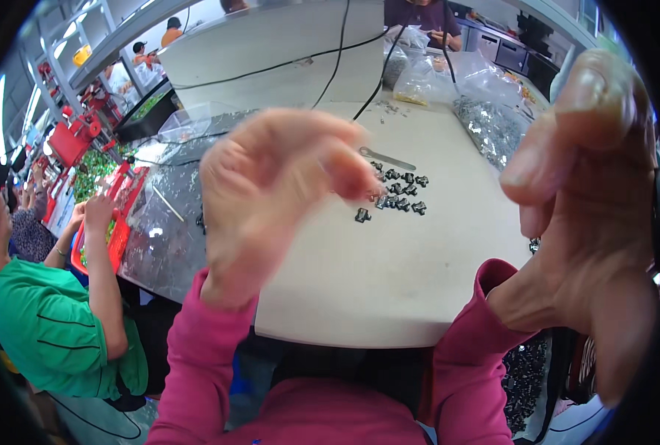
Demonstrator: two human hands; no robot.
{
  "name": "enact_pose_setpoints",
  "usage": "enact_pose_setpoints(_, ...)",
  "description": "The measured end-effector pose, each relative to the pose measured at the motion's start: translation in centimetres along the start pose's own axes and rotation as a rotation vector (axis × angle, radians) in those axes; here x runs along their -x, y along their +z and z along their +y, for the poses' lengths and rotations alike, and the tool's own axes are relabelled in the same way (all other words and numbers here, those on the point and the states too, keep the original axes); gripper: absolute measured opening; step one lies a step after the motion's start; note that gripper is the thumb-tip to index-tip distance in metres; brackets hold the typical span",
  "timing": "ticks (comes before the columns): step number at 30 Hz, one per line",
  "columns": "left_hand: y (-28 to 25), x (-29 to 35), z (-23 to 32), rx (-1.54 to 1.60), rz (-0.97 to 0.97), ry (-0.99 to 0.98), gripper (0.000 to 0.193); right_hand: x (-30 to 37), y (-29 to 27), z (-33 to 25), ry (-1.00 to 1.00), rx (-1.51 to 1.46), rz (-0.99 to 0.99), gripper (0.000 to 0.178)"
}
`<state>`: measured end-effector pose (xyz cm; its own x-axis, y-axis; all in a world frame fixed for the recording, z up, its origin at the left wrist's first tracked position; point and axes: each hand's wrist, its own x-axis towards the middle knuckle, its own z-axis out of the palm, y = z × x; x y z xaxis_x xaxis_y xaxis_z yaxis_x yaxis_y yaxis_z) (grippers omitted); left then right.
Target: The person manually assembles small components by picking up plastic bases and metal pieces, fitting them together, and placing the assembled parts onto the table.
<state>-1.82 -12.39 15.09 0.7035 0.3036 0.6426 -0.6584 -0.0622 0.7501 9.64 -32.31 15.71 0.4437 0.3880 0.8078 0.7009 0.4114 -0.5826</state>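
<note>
On the pale tabletop (345, 289) lies a cluster of small black parts with shiny faces (400, 189). My left hand (259, 189) is raised just left of them, its bent fingers smeared by motion; whether anything is between the fingertips cannot be made out. Close to the camera on the right, my right hand (585, 200) hovers over the table's edge, fingers bent and the thumb side apart. I see nothing held in it. A flat metal tool with a ring end (385, 158) rests just behind the parts.
Clear plastic bags (426, 78) and a bag of silvery pieces (489, 130) line the back right. Black cables (341, 55) hang behind the table. At left, a co-worker in green (48, 326) works over a red basket (118, 241). A container of black parts (526, 378) sits low right.
</note>
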Motion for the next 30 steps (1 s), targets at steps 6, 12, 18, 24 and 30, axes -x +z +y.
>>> enact_pose_setpoints(6,4.9,2.2,0.9,0.569,-0.602,-0.295,0.035,-0.2,-1.1,-0.2,-0.002,0.055,0.022,0.073)
enact_pose_setpoints(12,6.4,2.8,-2.2,0.712,-0.555,-0.211,0.035,-0.9,-2.3,-0.4,0.028,0.163,-0.029,0.071)
enact_pose_setpoints(18,6.2,3.3,-4.3,0.766,-0.482,-0.183,0.034,-1.7,-1.6,0.8,0.068,0.174,-0.048,0.068)
enact_pose_setpoints(24,6.2,3.9,-5.0,0.778,-0.452,-0.194,0.034,-1.4,-1.2,0.9,0.1,0.159,-0.002,0.066)
enact_pose_setpoints(30,6.1,4.5,-5.5,0.788,-0.445,-0.197,0.034,-0.9,-1.0,0.6,0.116,0.155,0.056,0.063)
